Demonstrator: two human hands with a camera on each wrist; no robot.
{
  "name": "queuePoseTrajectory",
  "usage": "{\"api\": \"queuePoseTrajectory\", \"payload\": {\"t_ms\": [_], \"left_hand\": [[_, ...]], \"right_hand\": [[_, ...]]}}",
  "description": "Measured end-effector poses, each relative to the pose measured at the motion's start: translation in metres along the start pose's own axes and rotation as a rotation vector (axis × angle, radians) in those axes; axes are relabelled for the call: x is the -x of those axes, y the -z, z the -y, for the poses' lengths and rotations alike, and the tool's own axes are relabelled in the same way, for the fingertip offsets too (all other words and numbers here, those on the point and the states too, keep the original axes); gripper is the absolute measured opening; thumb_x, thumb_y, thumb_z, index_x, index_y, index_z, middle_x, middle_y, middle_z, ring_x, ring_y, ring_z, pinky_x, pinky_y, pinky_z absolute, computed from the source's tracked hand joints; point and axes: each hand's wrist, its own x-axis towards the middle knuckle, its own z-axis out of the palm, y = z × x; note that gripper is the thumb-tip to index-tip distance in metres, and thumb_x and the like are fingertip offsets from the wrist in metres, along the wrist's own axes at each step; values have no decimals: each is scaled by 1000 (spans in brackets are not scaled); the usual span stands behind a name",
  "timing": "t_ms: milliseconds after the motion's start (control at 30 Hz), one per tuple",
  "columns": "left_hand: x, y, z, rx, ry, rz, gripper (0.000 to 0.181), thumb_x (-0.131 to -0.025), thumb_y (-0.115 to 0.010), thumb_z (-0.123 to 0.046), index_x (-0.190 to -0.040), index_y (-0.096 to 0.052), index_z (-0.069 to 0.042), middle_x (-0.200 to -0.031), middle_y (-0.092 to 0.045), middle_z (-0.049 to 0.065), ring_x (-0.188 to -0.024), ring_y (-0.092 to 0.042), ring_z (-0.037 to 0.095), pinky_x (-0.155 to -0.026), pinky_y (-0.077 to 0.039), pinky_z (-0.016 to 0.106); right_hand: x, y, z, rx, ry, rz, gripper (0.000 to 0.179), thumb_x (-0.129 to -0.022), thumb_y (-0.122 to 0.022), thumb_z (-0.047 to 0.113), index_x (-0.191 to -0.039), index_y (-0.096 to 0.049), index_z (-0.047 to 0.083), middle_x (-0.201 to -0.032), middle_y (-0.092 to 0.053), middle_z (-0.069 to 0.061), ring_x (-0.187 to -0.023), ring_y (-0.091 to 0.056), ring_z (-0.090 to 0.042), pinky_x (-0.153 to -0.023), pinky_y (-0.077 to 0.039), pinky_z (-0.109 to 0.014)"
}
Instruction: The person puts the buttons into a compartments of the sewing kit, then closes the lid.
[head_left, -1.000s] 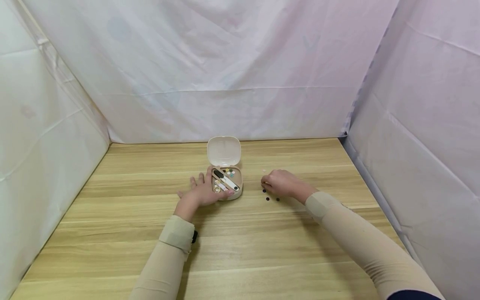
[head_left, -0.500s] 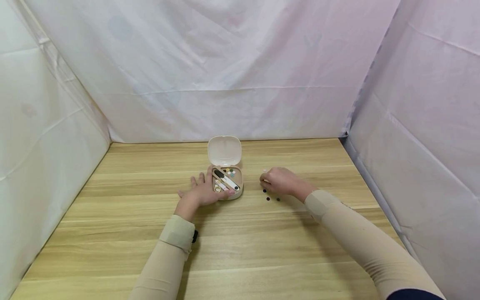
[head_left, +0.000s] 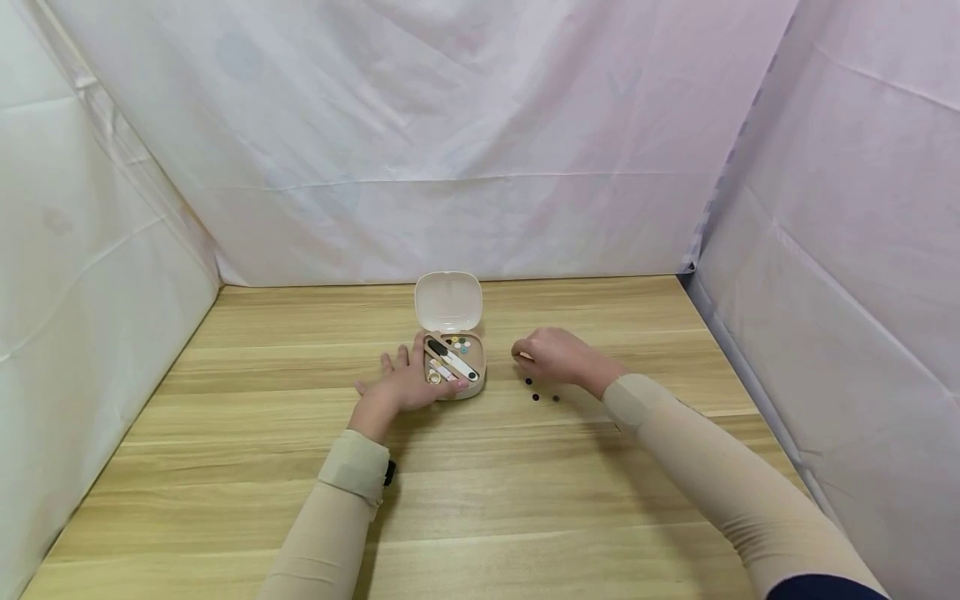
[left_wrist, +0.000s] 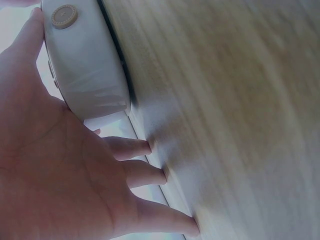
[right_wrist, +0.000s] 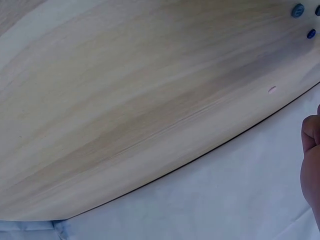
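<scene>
A small cream sewing box (head_left: 482, 379) stands on the table with its lid (head_left: 448, 302) raised. Inside lie coloured buttons (head_left: 459, 343), a long black-and-white tool (head_left: 453, 358) and a gold ring-like piece (head_left: 434, 378). My left hand (head_left: 401, 385) rests against the box's left and front sides, fingers spread and straight; in the left wrist view three fingertips (left_wrist: 159, 175) touch the table. To the right of the box, my right hand (head_left: 558, 357) has thumb and fingers pinched together on what seems a button, mostly hidden. Dark buttons (head_left: 536, 397) lie just below that hand.
A pale button (right_wrist: 272, 90) lies on the table in the right wrist view, hidden behind the hand in the head view. The wooden table (head_left: 480, 500) is bounded by white cloth (head_left: 450, 150) at the back and both sides.
My right hand has moved slightly left and away from me, off the dark buttons, fingers still pinched. The left hand and the box have stayed in place.
</scene>
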Motion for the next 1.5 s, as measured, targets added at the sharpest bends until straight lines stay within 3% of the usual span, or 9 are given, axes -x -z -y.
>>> {"api": "queuePoseTrajectory", "payload": {"t_ms": [267,500,633,867,1067,1300,1500], "left_hand": [[-1,1,0,1,2,4,136,-79,-60,-94,-172,13,-27,-179,-1,24,-164,6,54,-108,3,96],[0,2,1,-3,7,3,135,-79,-60,-94,-172,12,-26,-179,-2,24,-164,6,54,-108,3,96],[0,2,2,-8,11,2,135,-79,-59,-95,-172,12,-27,-179,-2,23,-164,5,54,-109,2,96],[0,1,3,-7,17,1,136,-78,-58,-96,-172,12,-27,-180,-1,22,-164,6,53,-108,3,96],[1,1,1,-5,11,-1,136,-78,-58,-96,-172,11,-26,-180,-1,23,-164,6,54,-108,3,96],[1,1,1,-9,3,-4,136,-78,-57,-96,-172,12,-25,-179,-2,24,-163,5,55,-107,3,96],[0,1,2,-16,8,4,135,-78,-56,-97,-172,12,-28,-180,-2,23,-164,5,54,-108,3,96]], "right_hand": [[-5,7,5,-9,-5,-10,16,-104,-64,11,-98,-78,9,-76,-72,1,-61,-48,-6,-65,-52,-28],[-11,11,9,-22,-3,-14,19,-105,-64,13,-109,-81,6,-96,-82,-5,-72,-67,-8,-78,-64,-36],[-15,13,13,-26,20,-35,18,-105,-64,13,-109,-80,6,-96,-82,-5,-75,-71,-11,-79,-64,-37],[-25,12,23,7,45,-65,16,-104,-66,15,-106,-81,9,-88,-80,-2,-67,-62,-9,-72,-61,-34],[-35,11,34,35,75,-93,16,-103,-68,17,-107,-82,11,-88,-81,-4,-66,-66,-12,-70,-62,-34],[-47,8,44,2,84,-58,13,-103,-68,17,-101,-80,12,-81,-76,-1,-63,-58,-9,-66,-58,-30],[-54,2,46,41,101,-34,14,-102,-69,15,-92,-78,12,-71,-68,2,-58,-50,-9,-59,-51,-28]]}}
